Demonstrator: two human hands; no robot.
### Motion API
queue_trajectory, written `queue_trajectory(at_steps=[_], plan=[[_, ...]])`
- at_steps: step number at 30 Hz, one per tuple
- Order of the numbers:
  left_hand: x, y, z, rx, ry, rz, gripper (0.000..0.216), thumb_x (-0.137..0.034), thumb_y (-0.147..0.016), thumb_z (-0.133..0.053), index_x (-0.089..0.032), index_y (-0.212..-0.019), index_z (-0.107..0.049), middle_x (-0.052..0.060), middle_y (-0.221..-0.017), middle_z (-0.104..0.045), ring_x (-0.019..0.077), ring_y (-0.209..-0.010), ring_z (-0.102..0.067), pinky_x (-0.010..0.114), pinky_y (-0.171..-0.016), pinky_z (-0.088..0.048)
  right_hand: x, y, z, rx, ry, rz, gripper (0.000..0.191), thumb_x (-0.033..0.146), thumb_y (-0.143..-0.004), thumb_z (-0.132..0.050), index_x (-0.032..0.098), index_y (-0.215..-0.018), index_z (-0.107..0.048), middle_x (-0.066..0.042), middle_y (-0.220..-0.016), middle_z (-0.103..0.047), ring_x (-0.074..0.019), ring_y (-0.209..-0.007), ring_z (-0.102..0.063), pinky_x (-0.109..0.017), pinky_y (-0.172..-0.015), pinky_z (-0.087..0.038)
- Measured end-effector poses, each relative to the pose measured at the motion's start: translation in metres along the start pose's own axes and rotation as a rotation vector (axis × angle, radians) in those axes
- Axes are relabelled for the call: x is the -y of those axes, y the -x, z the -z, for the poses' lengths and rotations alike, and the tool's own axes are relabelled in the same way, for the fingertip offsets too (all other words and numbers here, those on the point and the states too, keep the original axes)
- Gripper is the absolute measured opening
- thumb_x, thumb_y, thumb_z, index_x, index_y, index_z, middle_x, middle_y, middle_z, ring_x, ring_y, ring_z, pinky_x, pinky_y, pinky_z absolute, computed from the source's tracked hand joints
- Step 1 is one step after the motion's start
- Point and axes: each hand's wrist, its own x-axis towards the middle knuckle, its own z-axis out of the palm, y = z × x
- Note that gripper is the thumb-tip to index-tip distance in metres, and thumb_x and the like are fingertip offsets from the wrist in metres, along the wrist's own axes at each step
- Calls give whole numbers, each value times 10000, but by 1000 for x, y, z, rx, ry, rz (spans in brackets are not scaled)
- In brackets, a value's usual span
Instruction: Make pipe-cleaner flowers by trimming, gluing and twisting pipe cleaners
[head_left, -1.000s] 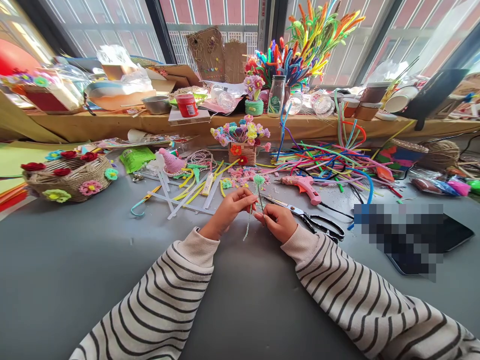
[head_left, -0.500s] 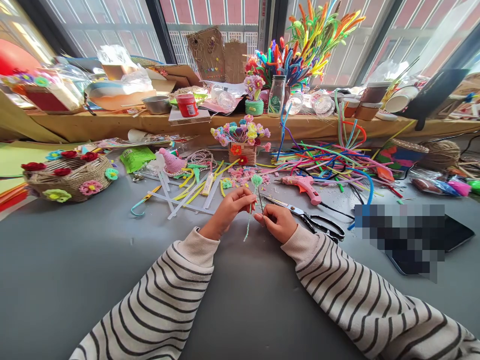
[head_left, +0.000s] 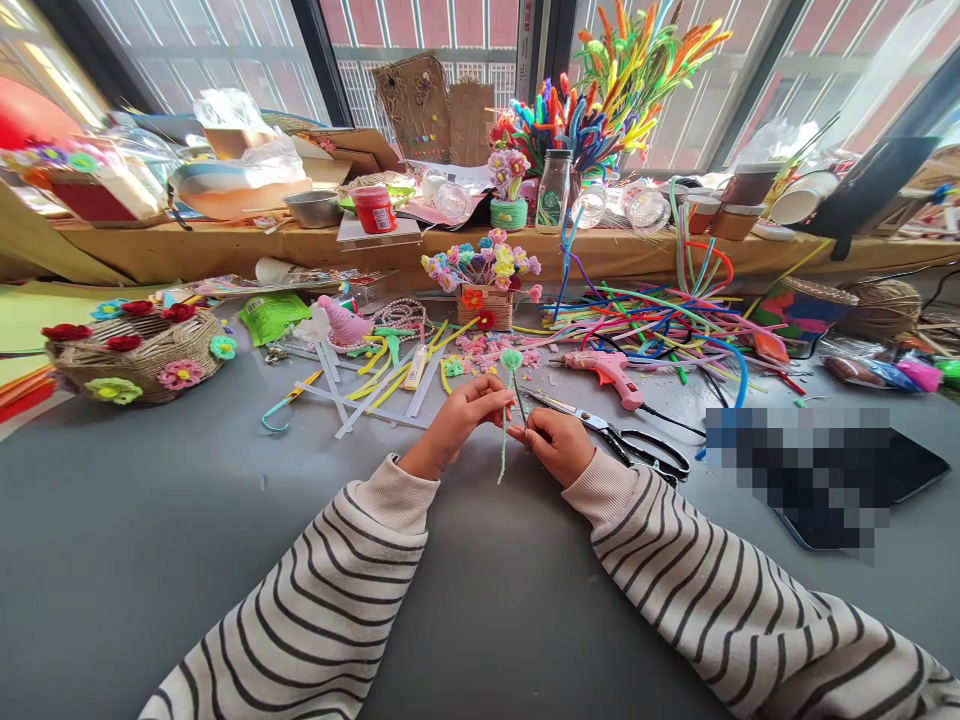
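Note:
Near the middle of the table, my left hand [head_left: 469,415] pinches a small mint-green fuzzy flower [head_left: 511,360], its head standing above my fingertips. A mint-green strand [head_left: 502,465] hangs down below the fingers. Close on the right, my right hand [head_left: 559,445] is closed around a thin dark pointed tool [head_left: 519,402], its tip up against the flower's underside. What exact kind of tool it is I cannot make out. The fingertips of both hands nearly meet. Just beyond my right hand lie black-handled scissors [head_left: 637,445].
A pink glue gun [head_left: 607,375] rests behind the scissors, its cord running right. Clear glue sticks [head_left: 375,400] and a crochet hook [head_left: 281,415] lie left. A flower-trimmed basket [head_left: 157,365], a small box of flowers [head_left: 487,305] and piled pipe cleaners [head_left: 637,320] stand behind.
The mint-green flower has shifted slightly left and tilted, and its hanging strand has swung a little right. The dark tool leans more toward the flower. Both hands stay nearly in place.

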Motion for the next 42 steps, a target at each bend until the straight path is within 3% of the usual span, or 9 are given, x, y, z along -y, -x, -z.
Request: queue_trajectory(at_steps=[8,33,42], plan=[[-1,1,-1,15,-11,9,141,-249,-666,-508,-141,-597,-451,-42,-565,-459,53,-544,-411,194,-573,-350,6,1,2,-30,-15,-39,306,334,-704,-468,167,-477,-347,46,-451,-346,-66,-426,-305,-190,-419,-248],[0,0,-1,13,-10,1,128,-266,-660,-520,-142,-631,-505,-33,-597,-467,54,-543,-406,197,-571,-340,-2,0,-1,-9,-6,-18,276,269,-735,-430,168,-483,-381,20,-477,-445,-81,-457,-376,-198,-472,-303],[0,0,0,9,20,-4,128,-261,-678,-497,-139,-669,-533,-26,-578,-477,54,-538,-415,185,-551,-338,7,0,3,17,-72,3,305,347,-741,-397,172,-497,-341,25,-473,-407,-77,-446,-337,-200,-440,-270]])
